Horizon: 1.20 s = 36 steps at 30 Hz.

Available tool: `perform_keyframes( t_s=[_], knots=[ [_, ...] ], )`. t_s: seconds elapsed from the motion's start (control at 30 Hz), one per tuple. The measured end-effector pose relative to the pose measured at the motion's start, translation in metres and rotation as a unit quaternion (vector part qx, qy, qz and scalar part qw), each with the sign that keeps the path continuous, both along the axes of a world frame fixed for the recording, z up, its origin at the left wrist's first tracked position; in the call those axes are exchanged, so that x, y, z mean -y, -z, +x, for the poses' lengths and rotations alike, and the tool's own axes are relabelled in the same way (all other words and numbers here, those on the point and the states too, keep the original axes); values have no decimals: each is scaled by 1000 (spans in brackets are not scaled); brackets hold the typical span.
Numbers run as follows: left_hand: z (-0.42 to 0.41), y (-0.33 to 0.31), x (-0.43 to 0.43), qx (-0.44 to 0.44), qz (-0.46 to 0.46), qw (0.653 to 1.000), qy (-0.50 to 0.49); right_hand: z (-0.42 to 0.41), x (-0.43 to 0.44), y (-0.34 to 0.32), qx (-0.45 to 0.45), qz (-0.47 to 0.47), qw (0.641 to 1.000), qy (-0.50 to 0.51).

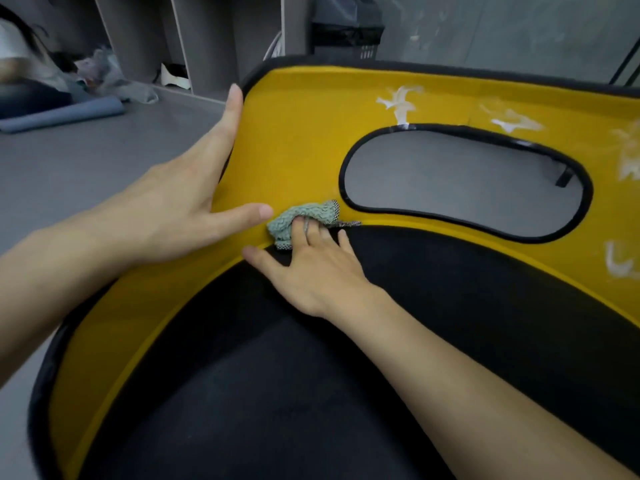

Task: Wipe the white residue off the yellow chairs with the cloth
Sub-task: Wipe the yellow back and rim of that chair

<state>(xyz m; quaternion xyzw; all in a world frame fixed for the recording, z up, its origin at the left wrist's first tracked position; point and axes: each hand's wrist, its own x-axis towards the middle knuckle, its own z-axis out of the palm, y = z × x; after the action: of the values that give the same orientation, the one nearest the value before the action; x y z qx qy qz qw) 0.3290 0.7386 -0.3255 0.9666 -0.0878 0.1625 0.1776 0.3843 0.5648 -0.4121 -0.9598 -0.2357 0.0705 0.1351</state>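
The crumpled pale green cloth (306,216) is pressed against the yellow chair (294,140) just beside the lower left end of the oval cutout (464,181). Its near edge is covered by the fairly straight fingers (313,235) of the right hand (311,271), the thumb being spread wide, away from the cutout. Further left of the cutout, the left hand (187,202) is laid flat with fingers straight, its thumb tip just beside the cloth. White residue (398,102) is seen above and right of the cutout

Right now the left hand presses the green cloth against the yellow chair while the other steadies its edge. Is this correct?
No. The head view shows the right hand pressing the green cloth against the yellow chair; the left hand steadies its edge.
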Motion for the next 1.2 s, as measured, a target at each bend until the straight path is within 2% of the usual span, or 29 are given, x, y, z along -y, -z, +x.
perform_keyframes(
  t_s=[0.07,0.17,0.2,0.33,0.4,0.47,0.53,0.6,0.77,0.87,0.93,1.0,1.03,1.2],
  knots=[
    [1,1,0,6,-4,1000,3,1,1,-6,14,45,999,1],
    [2,3,-2,17,-1,1000,14,1,-6,-12,163,133,977,-31],
    [3,3,-2,20,2,1000,15,1,-8,-12,167,141,975,-32],
    [2,4,-2,12,0,1000,10,-4,-12,2,33,11,999,7],
    [2,3,-3,9,-2,1000,11,-4,-11,1,7,11,1000,10],
    [2,3,-2,6,-3,1000,5,-2,-12,-1,22,48,998,21],
    [3,4,-3,13,3,1000,4,4,-9,-4,76,103,991,46],
    [4,6,-5,20,6,1000,10,9,-1,-4,100,119,986,56],
    [9,9,-7,47,10,998,30,20,11,-5,-2,48,996,80],
    [8,7,-6,42,5,999,12,14,5,-10,16,110,990,85],
    [7,7,-3,50,3,999,17,12,2,-13,56,167,982,71],
    [6,9,-2,70,6,997,21,11,-1,-13,149,169,974,28],
    [6,10,-1,75,6,997,26,14,-1,-10,168,169,971,17],
    [7,4,-5,38,13,999,16,14,5,-3,23,90,993,75]
  ],
)
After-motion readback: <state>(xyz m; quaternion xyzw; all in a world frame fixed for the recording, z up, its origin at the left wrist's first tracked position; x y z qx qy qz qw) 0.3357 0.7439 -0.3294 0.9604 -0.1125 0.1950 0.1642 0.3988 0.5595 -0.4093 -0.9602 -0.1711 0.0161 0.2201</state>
